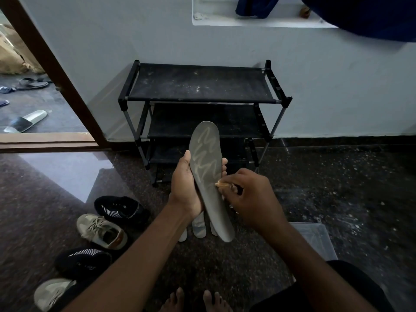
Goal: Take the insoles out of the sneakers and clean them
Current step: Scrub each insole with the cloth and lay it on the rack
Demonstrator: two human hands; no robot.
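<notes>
- Here the left hand (186,188) grips a dark grey insole (209,176) around its middle, with the thumb on its left edge and the fingertips (224,164) curled over its right edge
- The insole is held off the floor, toe end up and away from the person, heel end low, with a pale zigzag line across its face
- The right hand (252,197) has its fingers curled, pinching a small tan wad (221,184) and pressing it on the insole's right edge just below the zigzag; whether it is cloth or sponge I cannot tell
- Paler insoles (199,228) lie on the dark speckled floor (337,188) under the held one, partly hidden by it
- Four sneakers (101,230), two black with white stripes and two beige, sit in a row on the left
- A black shoe rack (202,84) stands against the wall behind, and a clear plastic box (315,237) lies beside the right forearm
</notes>
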